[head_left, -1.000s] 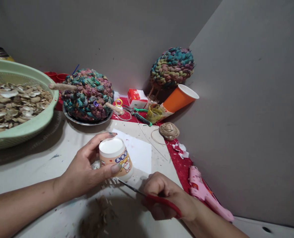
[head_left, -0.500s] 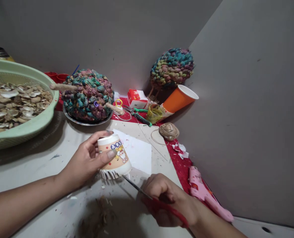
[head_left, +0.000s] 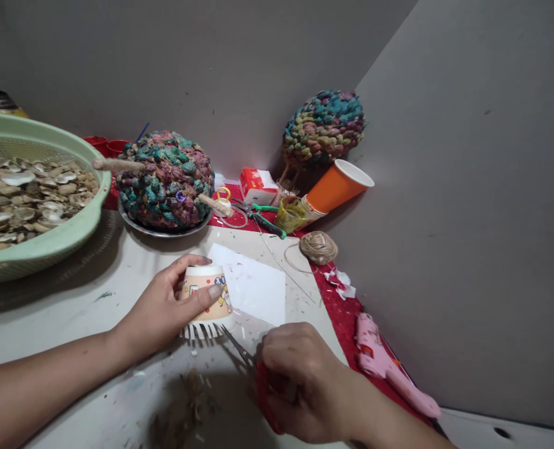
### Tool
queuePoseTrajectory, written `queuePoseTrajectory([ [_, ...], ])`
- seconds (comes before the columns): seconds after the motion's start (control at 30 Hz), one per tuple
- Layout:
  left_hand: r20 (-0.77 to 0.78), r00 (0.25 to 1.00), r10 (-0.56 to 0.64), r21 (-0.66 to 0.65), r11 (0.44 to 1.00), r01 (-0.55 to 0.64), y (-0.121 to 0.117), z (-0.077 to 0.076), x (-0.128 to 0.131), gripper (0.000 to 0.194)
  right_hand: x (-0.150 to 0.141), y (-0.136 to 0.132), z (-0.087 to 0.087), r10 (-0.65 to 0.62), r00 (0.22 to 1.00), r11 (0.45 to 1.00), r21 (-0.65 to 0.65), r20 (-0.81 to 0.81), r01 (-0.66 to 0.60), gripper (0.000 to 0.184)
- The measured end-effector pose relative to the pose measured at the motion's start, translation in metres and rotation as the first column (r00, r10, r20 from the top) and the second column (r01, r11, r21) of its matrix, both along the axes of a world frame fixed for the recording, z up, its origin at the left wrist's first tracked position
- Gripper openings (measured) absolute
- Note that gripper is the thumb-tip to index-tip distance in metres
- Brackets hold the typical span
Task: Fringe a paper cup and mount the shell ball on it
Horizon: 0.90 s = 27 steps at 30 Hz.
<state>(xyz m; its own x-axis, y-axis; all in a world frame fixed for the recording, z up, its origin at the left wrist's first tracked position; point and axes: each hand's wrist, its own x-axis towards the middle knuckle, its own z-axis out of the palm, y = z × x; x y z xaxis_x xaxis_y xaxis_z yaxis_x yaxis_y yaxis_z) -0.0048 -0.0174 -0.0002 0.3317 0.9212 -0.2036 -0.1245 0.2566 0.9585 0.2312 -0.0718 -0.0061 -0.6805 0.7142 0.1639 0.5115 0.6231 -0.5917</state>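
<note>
My left hand (head_left: 171, 302) grips a printed paper cup (head_left: 205, 282) turned upside down, thumb across its side and a finger on its base. Around part of the cup's lower rim runs a fringe of narrow cut strips (head_left: 202, 329). In my right hand (head_left: 300, 380) is a pair of red-handled scissors (head_left: 244, 354), fingers wrapped in the handles. The blade tips meet the cup's rim at the right end of the fringe. A white sheet of paper (head_left: 258, 287) lies on the table behind the cup.
A green basket of shells (head_left: 71, 243) stands at left, beside a colourful ball-shaped craft (head_left: 167, 181) on a metal plate. Farther back are pliers (head_left: 267, 221), an orange cup (head_left: 335, 190) and a twine ball (head_left: 319, 248). A pink glue gun (head_left: 392, 368) lies at right.
My left hand has turned the cup and shifted it slightly left and tilted it more upright. My right hand and the scissors have moved left, the blades now at the rim.
</note>
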Motion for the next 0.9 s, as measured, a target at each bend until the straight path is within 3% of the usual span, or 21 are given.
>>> queuePoseTrajectory([
  [0.37, -0.088, 0.996, 0.001, 0.025, 1.000, 0.001, -0.0024, 0.0026, 0.0047, 0.046, -0.0048, -0.0027, -0.0006, -0.062, 0.991, 0.987, 0.155, 0.120, 0.043, 0.017],
  [0.9, -0.175, 0.984, -0.013, 0.058, 0.998, 0.024, -0.0022, -0.0008, 0.0032, 0.047, -0.0055, -0.0048, -0.0059, -0.038, 0.994, 0.994, 0.107, 0.102, 0.027, 0.014],
])
